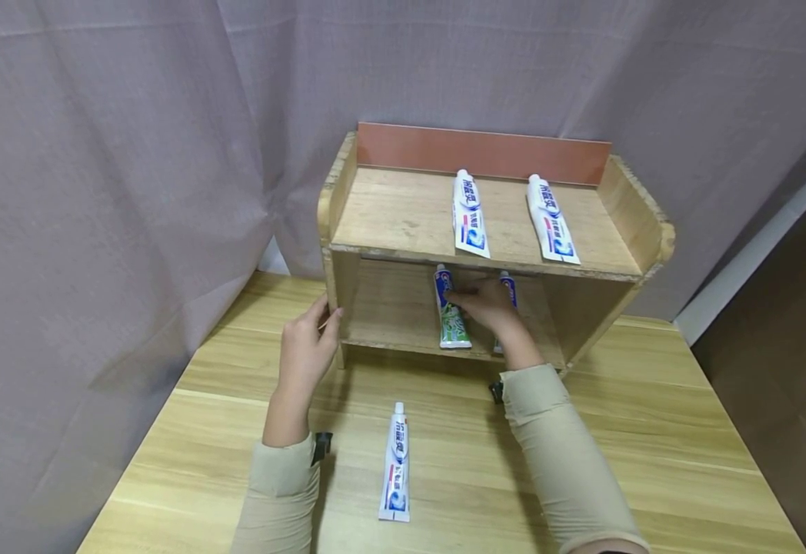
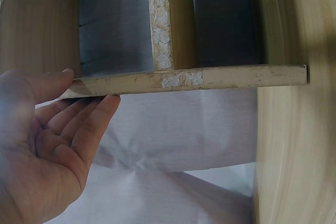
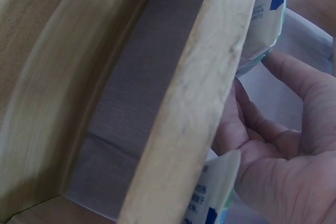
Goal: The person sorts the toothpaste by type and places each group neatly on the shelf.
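Note:
A small two-tier wooden shelf (image 1: 403,219) stands on the table. My left hand (image 1: 309,338) pinches the front edge of its left side panel (image 2: 236,77), thumb on one side and fingers on the other. Inside the lower tier, my right hand (image 1: 489,304) touches the right side of a blue and green toothpaste tube (image 1: 453,319); its fingertips are partly hidden. A second blue toothpaste tube (image 1: 509,286) lies to the right, partly behind that hand. In the right wrist view, the thumb (image 3: 294,72) meets the edge of a tube, and the other fingers pass behind the board.
Two white toothpaste tubes (image 1: 471,215) (image 1: 552,219) lie side by side on the upper tier. Another white toothpaste tube (image 1: 396,465) lies on the table (image 1: 458,477) in front, between the forearms. A grey curtain (image 1: 168,154) hangs behind the shelf.

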`<action>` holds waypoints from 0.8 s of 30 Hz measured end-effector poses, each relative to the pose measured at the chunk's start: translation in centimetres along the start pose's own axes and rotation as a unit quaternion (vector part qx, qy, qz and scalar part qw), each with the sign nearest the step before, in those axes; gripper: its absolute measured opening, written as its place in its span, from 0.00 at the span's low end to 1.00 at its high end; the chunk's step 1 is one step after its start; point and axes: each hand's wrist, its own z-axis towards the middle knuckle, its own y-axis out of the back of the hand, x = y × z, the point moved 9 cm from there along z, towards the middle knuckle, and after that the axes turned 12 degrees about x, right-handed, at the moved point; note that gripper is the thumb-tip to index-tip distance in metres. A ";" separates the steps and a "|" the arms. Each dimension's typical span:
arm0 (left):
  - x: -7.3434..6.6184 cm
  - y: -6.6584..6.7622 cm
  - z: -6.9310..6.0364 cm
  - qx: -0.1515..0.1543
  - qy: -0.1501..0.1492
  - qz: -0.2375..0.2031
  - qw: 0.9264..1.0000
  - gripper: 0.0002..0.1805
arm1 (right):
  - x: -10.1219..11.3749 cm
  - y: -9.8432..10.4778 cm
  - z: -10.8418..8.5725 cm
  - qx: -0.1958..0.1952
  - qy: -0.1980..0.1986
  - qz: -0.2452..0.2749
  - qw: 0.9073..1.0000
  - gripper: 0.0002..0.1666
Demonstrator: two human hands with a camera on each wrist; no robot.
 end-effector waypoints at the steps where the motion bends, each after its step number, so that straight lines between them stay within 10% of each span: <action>1: 0.0 0.0 0.0 0.000 0.000 0.000 1.000 0.20 | 0.1 0.0 -0.1 0.001 0.003 0.000 1.000 0.31; 24: 0.1 0.0 0.0 -0.008 0.001 0.002 1.000 0.20 | 1.1 0.5 -1.1 -0.024 0.029 0.003 0.999 0.27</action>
